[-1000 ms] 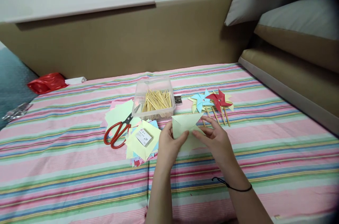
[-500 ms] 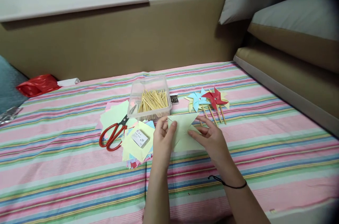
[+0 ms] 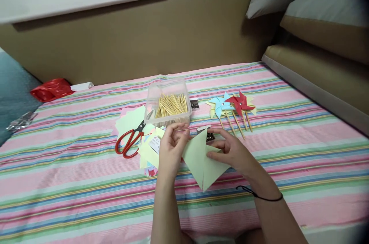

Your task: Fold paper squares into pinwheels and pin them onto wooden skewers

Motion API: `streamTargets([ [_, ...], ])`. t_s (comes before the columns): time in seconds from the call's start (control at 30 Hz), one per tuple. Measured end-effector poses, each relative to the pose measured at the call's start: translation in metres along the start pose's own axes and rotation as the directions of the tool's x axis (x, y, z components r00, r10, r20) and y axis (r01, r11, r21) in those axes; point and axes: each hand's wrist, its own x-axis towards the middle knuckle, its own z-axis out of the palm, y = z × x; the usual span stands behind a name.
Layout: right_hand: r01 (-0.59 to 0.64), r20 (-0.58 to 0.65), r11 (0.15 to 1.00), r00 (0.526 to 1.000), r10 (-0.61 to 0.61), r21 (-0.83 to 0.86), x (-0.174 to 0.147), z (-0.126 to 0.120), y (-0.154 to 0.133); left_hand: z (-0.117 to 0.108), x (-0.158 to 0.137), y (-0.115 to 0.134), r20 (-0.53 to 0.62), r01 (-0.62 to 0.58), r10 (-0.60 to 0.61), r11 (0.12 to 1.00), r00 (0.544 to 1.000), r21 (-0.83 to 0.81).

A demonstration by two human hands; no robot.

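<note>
A pale green square of paper point(image 3: 213, 167), with slits cut in from its corners, is held up between my two hands. My left hand point(image 3: 172, 147) pinches its left corner, thumb against fingers. My right hand point(image 3: 235, 153) grips the right part, its thumb on the near face. Just behind the paper, partly hidden, sits a small open box of dark pins point(image 3: 211, 136). To the left lie a stack of coloured paper squares point(image 3: 146, 155), a small white printed box point(image 3: 155, 144) partly behind my left hand, and red-handled scissors point(image 3: 128, 142).
A clear plastic container point(image 3: 148, 99) of wooden sticks point(image 3: 171, 106) stands beyond my hands. Another group of dark pins point(image 3: 195, 104) lies beside it. Finished paper pinwheels, blue point(image 3: 220, 104) and red point(image 3: 240, 103) among them, lie to the right on a striped cloth point(image 3: 86, 182).
The green paper has been turned so that one slit corner points down towards me. My left hand has shifted slightly left. The box of dark pins behind the paper now shows.
</note>
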Motion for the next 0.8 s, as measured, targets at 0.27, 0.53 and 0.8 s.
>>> streamTargets([
  [0.27, -0.023, 0.007, 0.999, 1.0, 0.023, -0.036, 0.0, -0.005, 0.001, -0.002, 0.005, -0.008, 0.105, 0.03, -0.047, 0.987, 0.993, 0.16],
  [0.53, -0.063, 0.063, 0.996, 0.996, 0.067, -0.069, -0.006, -0.007, 0.003, -0.004, 0.002, -0.008, 0.321, 0.002, -0.044, 0.992, 0.946, 0.13],
  [0.8, 0.056, -0.156, 0.989, 0.987, -0.035, 0.137, -0.014, -0.007, -0.006, -0.007, 0.003, -0.001, 0.172, 0.123, -0.136, 0.989, 0.976, 0.085],
])
